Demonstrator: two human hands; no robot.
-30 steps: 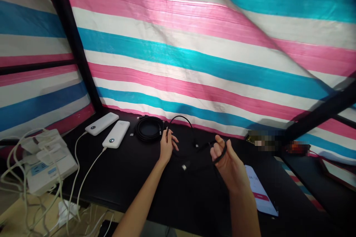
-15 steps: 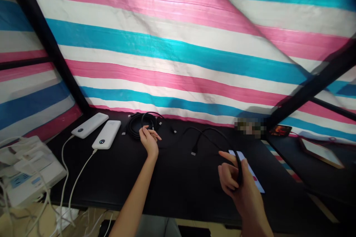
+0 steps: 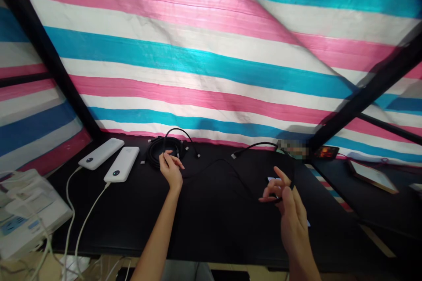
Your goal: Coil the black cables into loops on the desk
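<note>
Hands differ from earlier: the right hand [image 3: 290, 204] is farther from the left hand [image 3: 171, 171], its fingers looser; the black cable's [image 3: 259, 143] nearer plug [image 3: 234, 156] now stands above its fingertips; the phone [image 3: 308, 223] is mostly hidden.

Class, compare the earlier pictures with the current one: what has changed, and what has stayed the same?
The right hand has moved rightward, away from the left hand. One connector of the black cable has shifted toward the striped sheet. Both hands keep hold of the cable, the left beside the coil; the white power banks stay put.
</note>
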